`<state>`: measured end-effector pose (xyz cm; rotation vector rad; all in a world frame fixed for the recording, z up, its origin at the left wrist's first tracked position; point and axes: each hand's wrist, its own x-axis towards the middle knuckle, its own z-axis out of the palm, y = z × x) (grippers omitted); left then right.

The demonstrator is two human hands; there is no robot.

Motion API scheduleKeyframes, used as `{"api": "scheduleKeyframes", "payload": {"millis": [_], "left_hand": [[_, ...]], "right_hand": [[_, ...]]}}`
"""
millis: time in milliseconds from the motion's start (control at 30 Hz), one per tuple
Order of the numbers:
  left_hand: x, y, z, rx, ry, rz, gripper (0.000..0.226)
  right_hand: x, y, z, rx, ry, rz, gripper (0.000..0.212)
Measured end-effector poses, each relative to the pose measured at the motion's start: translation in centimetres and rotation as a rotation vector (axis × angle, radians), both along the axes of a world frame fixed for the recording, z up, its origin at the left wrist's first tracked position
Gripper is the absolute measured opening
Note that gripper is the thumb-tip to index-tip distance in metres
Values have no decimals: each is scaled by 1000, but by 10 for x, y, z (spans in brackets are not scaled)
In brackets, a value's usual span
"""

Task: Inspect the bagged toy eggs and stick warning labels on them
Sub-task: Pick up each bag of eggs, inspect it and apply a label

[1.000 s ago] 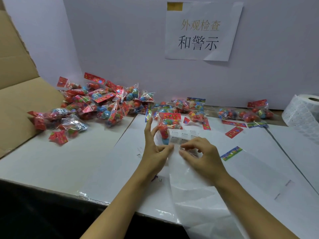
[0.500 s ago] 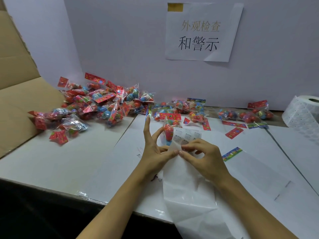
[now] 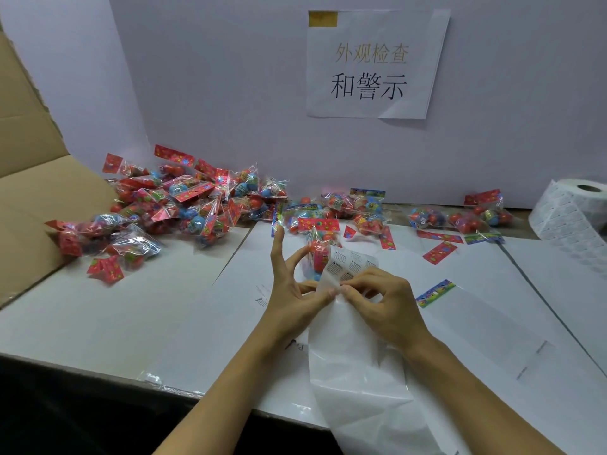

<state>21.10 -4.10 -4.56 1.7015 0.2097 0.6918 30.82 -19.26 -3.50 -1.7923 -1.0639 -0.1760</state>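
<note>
Since a second ago I've lifted the label strip (image 3: 349, 262) off the table, top end curling up; my left hand (image 3: 295, 290) and right hand (image 3: 384, 300) both pinch it, left index raised. One bagged egg (image 3: 317, 254) sits just behind the strip, partly hidden. Bag pile (image 3: 184, 205) far left by cardboard box (image 3: 29, 198), label roll (image 3: 574, 211) far right.
</note>
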Motion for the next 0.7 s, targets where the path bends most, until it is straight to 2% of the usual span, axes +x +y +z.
{"api": "scheduleKeyframes", "payload": {"millis": [167, 267, 367, 433, 500, 533, 600, 700], "left_hand": [[0, 2, -4, -13, -32, -37, 129], [0, 3, -4, -56, -31, -46, 129], [-2, 5, -3, -47, -15, 23, 124], [-2, 6, -1, -74, -14, 99, 112], [-1, 5, 4, -128, 18, 225, 89], [-1, 6, 6, -137, 56, 295, 85], [-1, 10, 8, -119, 156, 396, 92], [2, 13, 5, -103, 232, 466, 73]], "right_hand": [[1, 1, -1, 2, 62, -31, 11], [5, 2, 2, 109, 328, -66, 20], [13, 1, 9, 390, 684, -171, 19], [19, -3, 15, 563, 892, -238, 16], [23, -6, 18, 651, 1027, -212, 11], [24, -6, 18, 673, 1063, -179, 12], [24, -5, 17, 649, 1083, -153, 17], [21, -2, 13, 557, 1062, -155, 20]]}}
